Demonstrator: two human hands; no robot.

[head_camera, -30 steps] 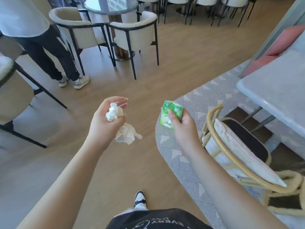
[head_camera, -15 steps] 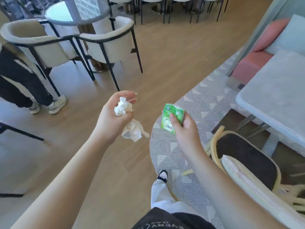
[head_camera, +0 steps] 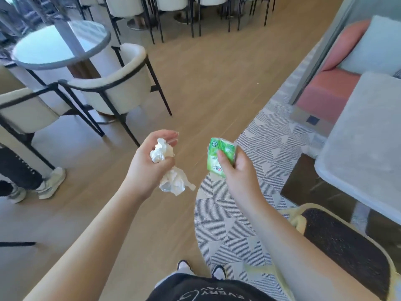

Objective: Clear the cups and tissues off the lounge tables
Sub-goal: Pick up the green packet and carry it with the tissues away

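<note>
Gripping crumpled white tissues [head_camera: 171, 170], glossy green packet [head_camera: 219, 158].

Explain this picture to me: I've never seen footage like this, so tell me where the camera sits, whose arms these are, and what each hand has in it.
The camera is worn on a person's head and looks forward and down, so the two bare arms reaching in from the bottom are the wearer's own. The left hand grips crumpled white tissues, some of them hanging below the fist. The right hand pinches a small green tissue packet. No cup shows. The person stands on a wooden floor at the edge of a patterned rug. A pale table is on the right, a round glass-topped table with cream chairs on the left. Another person's legs show at the left edge.
</note>
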